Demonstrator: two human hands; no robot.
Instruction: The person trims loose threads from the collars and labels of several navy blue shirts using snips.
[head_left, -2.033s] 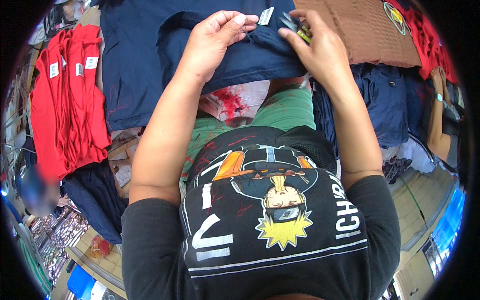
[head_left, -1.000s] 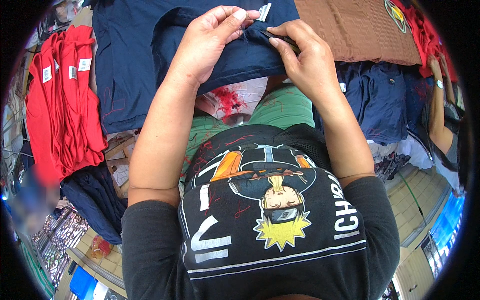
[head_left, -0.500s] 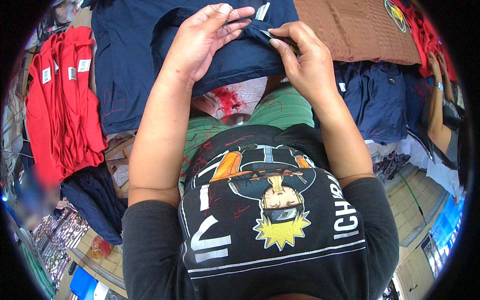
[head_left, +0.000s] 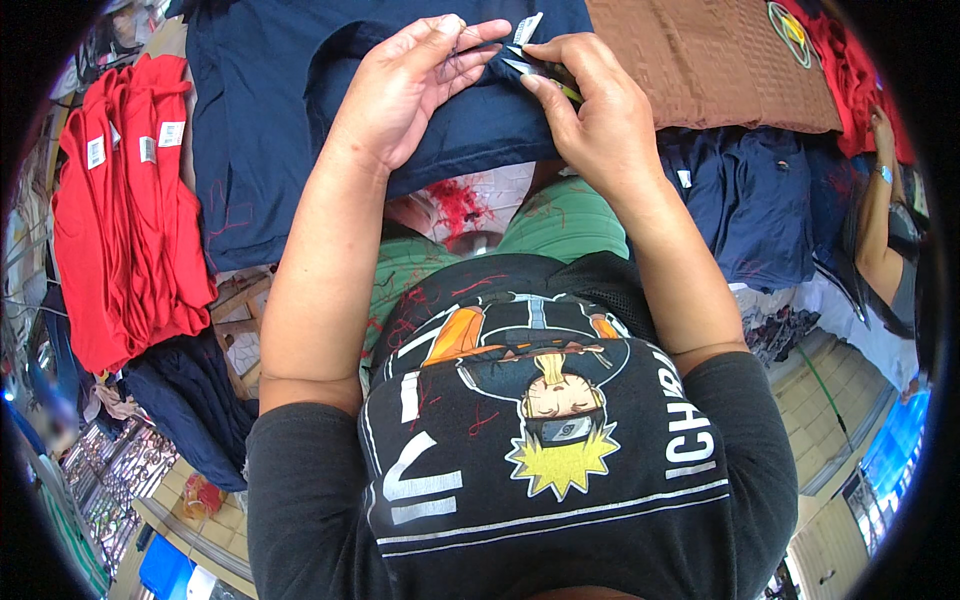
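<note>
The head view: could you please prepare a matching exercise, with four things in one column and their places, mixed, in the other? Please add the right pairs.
Things
1. Snips
2. Large navy cloth
3. Brown cloth
4. Red garments with white labels

Places
A. Near the picture's left edge
B. Held in the right hand, blades apart
C. At the top, wholly right of centre
D. Spread out behind the left hand in the picture

Right pairs: 1-B, 2-D, 3-C, 4-A
</note>
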